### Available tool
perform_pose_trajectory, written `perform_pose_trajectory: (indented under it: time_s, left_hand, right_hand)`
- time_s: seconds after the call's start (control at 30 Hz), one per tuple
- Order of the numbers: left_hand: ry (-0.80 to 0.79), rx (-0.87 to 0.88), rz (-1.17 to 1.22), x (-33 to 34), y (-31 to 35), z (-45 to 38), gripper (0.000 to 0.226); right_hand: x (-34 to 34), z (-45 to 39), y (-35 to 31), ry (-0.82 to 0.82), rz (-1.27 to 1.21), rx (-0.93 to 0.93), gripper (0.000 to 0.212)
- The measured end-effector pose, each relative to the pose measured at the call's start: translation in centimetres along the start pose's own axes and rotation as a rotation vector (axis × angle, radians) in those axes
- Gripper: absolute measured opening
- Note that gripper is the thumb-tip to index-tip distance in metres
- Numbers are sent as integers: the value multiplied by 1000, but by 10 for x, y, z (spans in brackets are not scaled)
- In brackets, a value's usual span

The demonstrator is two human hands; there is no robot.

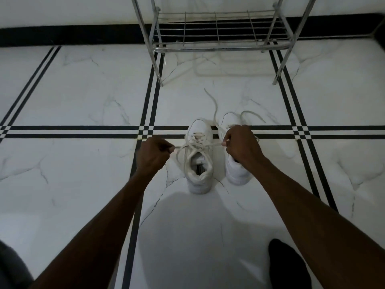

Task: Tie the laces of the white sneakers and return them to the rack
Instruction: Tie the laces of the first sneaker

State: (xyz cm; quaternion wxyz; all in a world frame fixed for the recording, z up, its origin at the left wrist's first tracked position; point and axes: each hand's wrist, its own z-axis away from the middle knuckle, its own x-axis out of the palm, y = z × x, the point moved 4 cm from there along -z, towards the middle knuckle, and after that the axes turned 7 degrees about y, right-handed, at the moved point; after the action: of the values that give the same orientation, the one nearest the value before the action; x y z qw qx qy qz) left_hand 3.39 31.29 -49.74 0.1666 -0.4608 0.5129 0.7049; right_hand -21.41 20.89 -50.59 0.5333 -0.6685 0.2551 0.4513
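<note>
Head view: two white sneakers stand side by side on the white marble floor (83,90), toes pointing away from the wearer, just in front of the chrome shoe rack (216,32). The left sneaker (199,161) sits between the two hands, its heel nearest the camera and its collar open. Its laces (194,145) cross over the tongue, with loops drooping down the left flank of the shoe. Left hand (152,154): grip closed to a fist, pinching one lace end, which runs taut toward the crossing. Right hand (242,143): grip likewise closed, thumb and fingers pinching the other lace end; this strand also runs straight to the crossing. The two hands are held apart on either side of the shoe, at about the same height. The right sneaker (236,170) is partly hidden beneath the right hand and wrist; its laces (214,107) lie loose, trailing on the floor toward the rack. The rack's lowest shelf holds no shoes. A dark-socked foot (285,265) shows at the lower right.
</note>
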Motion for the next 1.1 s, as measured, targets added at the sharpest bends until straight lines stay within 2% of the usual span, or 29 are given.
perform_pose_trajectory:
  time_s: [0.03, 0.1, 0.17, 0.23, 0.27, 0.37, 0.43, 0.5, 0.57, 0.7, 0.83, 0.93, 1.0, 1.03, 1.1]
  left_hand:
    - [24, 8, -22, -2, -3, 3, 11]
    - [67, 83, -132, -3, -4, 8, 11]
    - [78, 176, -266, 1, -1, 9, 12]
    - [69, 179, -253, 4, -1, 8, 12]
    - [57, 145, -188, 4, -2, 8, 12]
    - [-8, 22, 143, 5, -10, 2, 13]
    - [-46, -45, 349, 4, -11, 2, 11]
    - [-58, -119, 535, 5, -13, 4, 13]
    - [-33, -183, 613, 8, -15, 6, 17]
    - [60, -169, 489, 8, -20, 6, 18]
    - [127, -76, 261, 5, -22, 9, 15]
    - [94, -78, 245, 4, -22, 9, 16]
    - [27, -84, 250, 7, -21, 7, 15]
    - [1, -82, 254, 9, -22, 6, 14]
    - [-24, -91, 274, 11, -23, 6, 15]
  right_hand:
    - [1, 4, -1, -75, 39, -7, 12]
    - [2, 8, -7, -78, 187, -107, 8]
    - [3, 11, -10, 0, 308, -171, 27]
    - [8, 10, -7, 69, 336, -178, 41]
    - [7, 11, -11, 62, 341, -158, 37]
    - [-1, 8, -18, 48, 249, -39, 5]
    - [-4, 4, -15, 21, 111, 24, 9]
    - [-10, 1, -15, 50, -6, 11, 12]
    - [-15, 1, -14, 87, -84, 7, 12]
    - [-22, 1, -9, 94, -124, 14, 14]
    - [-16, 5, -9, 17, 7, 8, 12]
    - [-9, 6, -8, 5, 155, 70, 15]
    - [-6, 5, -14, -19, 228, 20, 15]
    - [-5, 4, -20, -36, 216, -28, 27]
    - [-6, 8, -39, -117, 47, -116, 63]
